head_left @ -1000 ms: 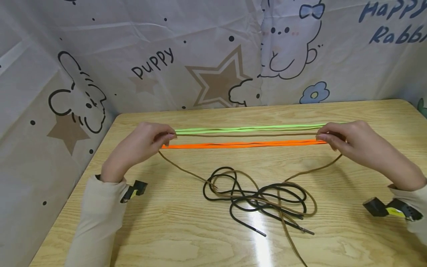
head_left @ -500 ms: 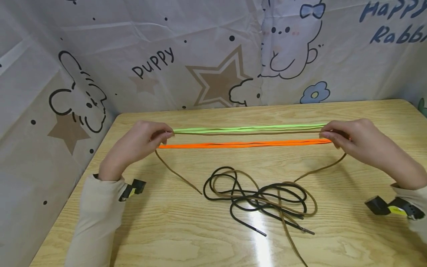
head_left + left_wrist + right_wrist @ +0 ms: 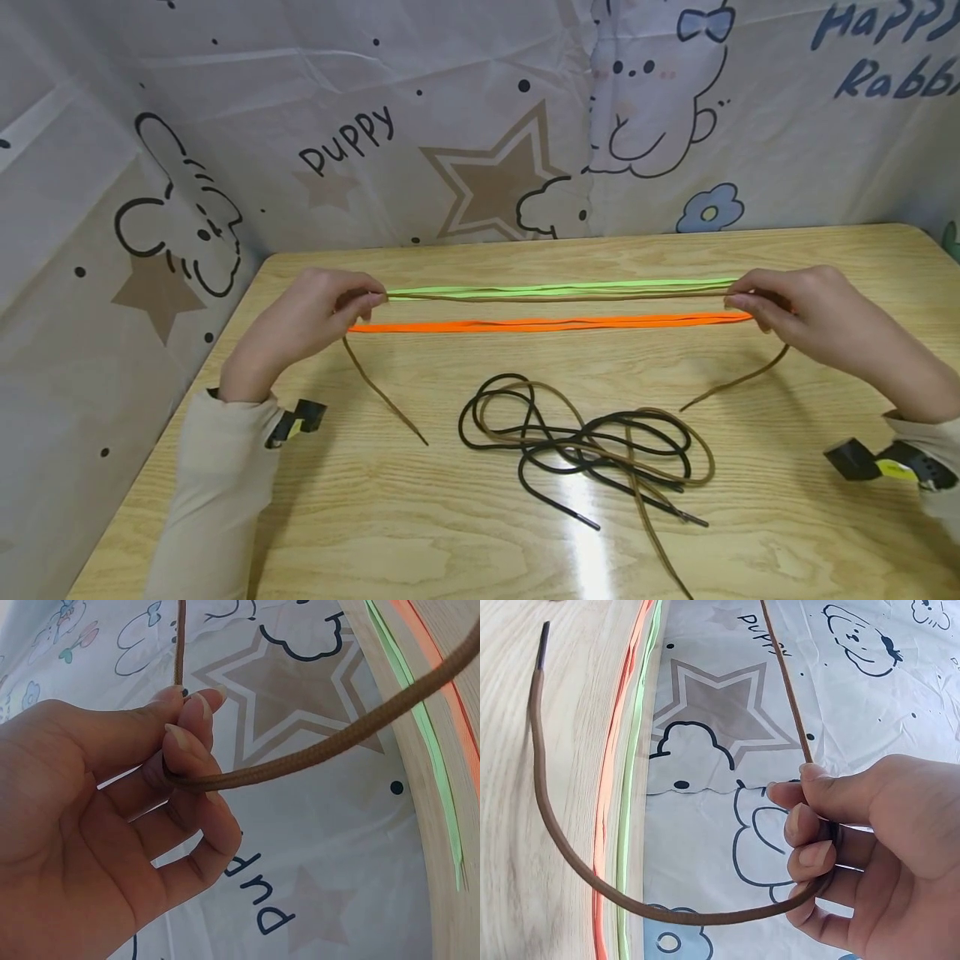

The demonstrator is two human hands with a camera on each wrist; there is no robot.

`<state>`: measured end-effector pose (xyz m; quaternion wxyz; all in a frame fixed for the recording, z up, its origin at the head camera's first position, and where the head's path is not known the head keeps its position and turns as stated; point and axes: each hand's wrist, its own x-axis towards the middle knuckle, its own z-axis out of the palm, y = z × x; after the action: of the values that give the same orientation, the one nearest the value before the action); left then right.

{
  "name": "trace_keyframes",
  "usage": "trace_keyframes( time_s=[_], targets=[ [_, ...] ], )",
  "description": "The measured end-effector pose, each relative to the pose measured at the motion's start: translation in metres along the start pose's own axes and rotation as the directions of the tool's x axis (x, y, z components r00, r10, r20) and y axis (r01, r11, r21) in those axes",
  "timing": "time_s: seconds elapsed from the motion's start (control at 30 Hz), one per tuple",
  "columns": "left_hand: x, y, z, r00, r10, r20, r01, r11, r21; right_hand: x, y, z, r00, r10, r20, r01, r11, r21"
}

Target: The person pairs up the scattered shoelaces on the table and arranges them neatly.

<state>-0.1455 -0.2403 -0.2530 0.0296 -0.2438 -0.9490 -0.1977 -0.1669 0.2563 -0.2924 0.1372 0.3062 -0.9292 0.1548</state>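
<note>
My hands [image 3: 303,321] [image 3: 802,308] pinch the brown lace [image 3: 697,918] — stretched straight between them. Only the head view shows the black lacing [image 3: 581,434].

Wood-grained table [image 3: 390,517] before you: green strands [image 3: 637,284], orange strands [image 3: 555,322]; nearer you, black cord [image 3: 580,435] tangled with brown cord [image 3: 647,520].

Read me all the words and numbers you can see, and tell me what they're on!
"Puppy": on the printed cloth at the back.
"Happy": same cloth, top right of the head view.
"Rabb": just under that; the rest is cut off.
Yellow patches at the wrists: any writing is too small to read.
Brown cord: no writing shows.
Numbers: none I can read.
</note>
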Motion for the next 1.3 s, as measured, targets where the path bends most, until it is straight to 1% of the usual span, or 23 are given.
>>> trace_keyframes(
  time_s=[0.2,0.33,0.43,0.6,0.73,0.83,0.93,1.1,1.17,1.3],
  targets=[
    [0.000,-0.003,-0.001,1.000,0.002,-0.006,-0.002,1.000,-0.003,0.001,0.003,0.001,1.000,0.001,0.000,-0.001,1.000,-0.004],
    [-0.001,-0.008,-0.003,1.000,-0.018,-0.010,0.018,1.000,-0.011,0.002,0.007,0.002,1.000,0.004,0.001,-0.004,1.000,-0.004],
    [-0.002,-0.012,-0.002,1.000,-0.026,-0.008,0.026,1.000,-0.006,0.002,0.010,0.005,1.000,-0.008,0.001,0.008,1.000,0.011],
    [-0.009,-0.020,0.002,1.000,0.000,0.010,-0.001,1.000,0.013,0.000,0.015,0.013,0.999,-0.031,0.024,0.029,0.998,0.049],
    [-0.018,-0.028,0.004,0.999,0.005,0.034,-0.006,1.000,0.018,-0.008,0.024,0.016,0.999,-0.014,0.035,0.013,1.000,0.025],
    [-0.021,-0.034,0.005,0.999,0.008,0.045,-0.008,1.000,0.018,-0.018,0.033,0.017,0.999,0.005,0.036,-0.005,1.000,-0.004],
    [-0.025,-0.040,0.007,0.999,0.004,0.048,-0.005,1.000,0.012,-0.026,0.040,0.018,0.999,0.004,0.040,-0.003,1.000,-0.022],
    [-0.031,-0.046,0.014,0.999,0.004,0.049,-0.004,1.000,0.001,-0.031,0.044,0.018,0.999,0.011,0.043,-0.010,1.000,-0.025],
    [-0.032,-0.048,0.015,0.998,-0.009,0.057,0.009,1.000,-0.003,-0.033,0.046,0.017,0.999,0.016,0.041,-0.015,1.000,-0.026],
    [-0.034,-0.050,0.017,0.995,-0.054,0.084,0.054,0.999,-0.001,-0.038,0.049,0.016,0.998,0.040,0.053,-0.038,0.999,-0.035]
  ],
)
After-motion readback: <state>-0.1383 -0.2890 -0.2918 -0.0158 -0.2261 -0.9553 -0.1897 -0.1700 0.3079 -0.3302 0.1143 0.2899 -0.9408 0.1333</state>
